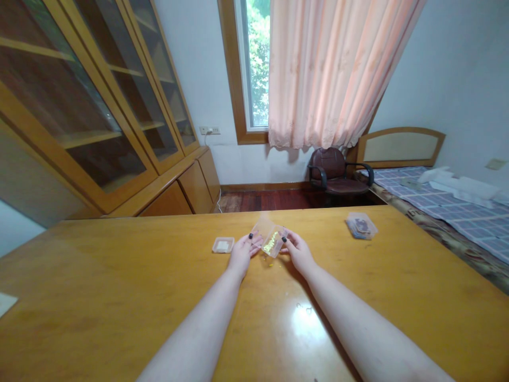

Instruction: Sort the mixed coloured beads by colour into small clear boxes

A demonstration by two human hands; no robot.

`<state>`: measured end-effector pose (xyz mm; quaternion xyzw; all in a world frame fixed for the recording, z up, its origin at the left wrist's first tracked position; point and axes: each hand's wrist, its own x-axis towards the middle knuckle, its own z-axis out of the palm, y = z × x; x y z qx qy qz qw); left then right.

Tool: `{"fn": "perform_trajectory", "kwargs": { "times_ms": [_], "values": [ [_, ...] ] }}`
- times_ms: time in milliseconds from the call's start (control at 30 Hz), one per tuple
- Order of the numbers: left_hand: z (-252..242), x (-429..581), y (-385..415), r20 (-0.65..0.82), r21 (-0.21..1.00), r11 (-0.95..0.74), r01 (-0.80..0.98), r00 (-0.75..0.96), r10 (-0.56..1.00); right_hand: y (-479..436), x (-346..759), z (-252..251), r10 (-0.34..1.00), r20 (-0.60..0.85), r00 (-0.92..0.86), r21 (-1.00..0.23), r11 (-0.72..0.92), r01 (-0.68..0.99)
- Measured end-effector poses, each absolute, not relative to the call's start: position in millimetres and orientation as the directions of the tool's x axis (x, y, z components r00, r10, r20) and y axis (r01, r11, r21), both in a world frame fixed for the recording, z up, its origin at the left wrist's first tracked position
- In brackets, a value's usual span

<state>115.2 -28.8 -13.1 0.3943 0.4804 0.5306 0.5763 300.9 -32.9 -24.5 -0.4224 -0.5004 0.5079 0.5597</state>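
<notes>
Over the far part of the table, a small clear plastic box (279, 245) with its lid (262, 223) swung up is held between both hands. Small bright yellow pieces (271, 243) lie inside it, too small to name. My left hand (242, 253) grips the lid side, thumb on top. On the other side, my right hand (298, 251) pinches the box's right wall, thumb over the edge. The box looks tilted toward me. A few loose yellow bits (271, 264) lie on the tabletop just below it. Left of my left hand sits another small clear box (223, 244) with something whitish in it.
The wooden table (131, 297) has its far edge just beyond the hands. A stack of clear flat boxes (361, 226) stands at the right. Past the table are a brown armchair (334, 172), a bed (449, 196) and a glass-door cabinet (119, 106).
</notes>
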Motion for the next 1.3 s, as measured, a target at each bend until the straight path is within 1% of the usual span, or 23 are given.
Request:
{"fn": "perform_trajectory", "kwargs": {
  "times_ms": [67, 133, 200, 267, 367, 467, 600, 733, 933, 1100, 1300],
  "values": [
    [-14, 117, -29, -0.120, 0.968, 0.111, -0.227, -0.026, 0.992, -34, 300, -25, 0.987, 0.157, -0.030, -0.983, 0.153, -0.103],
    [-16, 119, -29, -0.091, 0.969, 0.083, -0.235, -0.027, 0.995, -35, 299, -25, 0.981, 0.191, -0.032, -0.978, 0.187, -0.094],
    [-19, 119, -28, -0.039, 0.971, 0.033, -0.238, -0.022, 0.999, -35, 298, -25, 0.977, 0.209, -0.032, -0.972, 0.205, -0.112],
    [-21, 119, -27, 0.027, 0.977, -0.030, -0.210, -0.017, 0.999, -34, 297, -26, 0.980, 0.197, -0.030, -0.972, 0.190, -0.141],
    [-25, 119, -25, 0.129, 0.988, -0.129, -0.086, 0.003, 0.992, -31, 299, -27, 0.986, 0.164, 0.004, -0.976, 0.163, -0.147],
    [-27, 120, -25, 0.186, 0.980, -0.188, 0.068, 0.029, 0.982, -28, 302, -28, 0.982, 0.182, 0.044, -0.979, 0.186, -0.089],
    [-26, 119, -27, 0.203, 0.947, -0.210, 0.242, 0.052, 0.978, -28, 304, -28, 0.969, 0.244, 0.033, -0.970, 0.244, 0.006],
    [-22, 117, -31, 0.219, 0.913, -0.229, 0.337, 0.067, 0.973, -32, 303, -27, 0.962, 0.274, -0.012, -0.961, 0.274, 0.042],
    [-26, 117, -29, 0.225, 0.898, -0.253, 0.360, 0.118, 0.967, -35, 303, -23, 0.959, 0.281, -0.024, -0.952, 0.282, 0.120],
    [-34, 116, -25, 0.233, 0.875, -0.262, 0.408, 0.122, 0.965, -36, 303, -23, 0.951, 0.307, -0.031, -0.941, 0.308, 0.141],
    [-33, 116, -26, 0.260, 0.859, -0.288, 0.424, 0.123, 0.958, -37, 304, -19, 0.940, 0.338, 0.038, -0.925, 0.325, 0.196]
  ]
}}
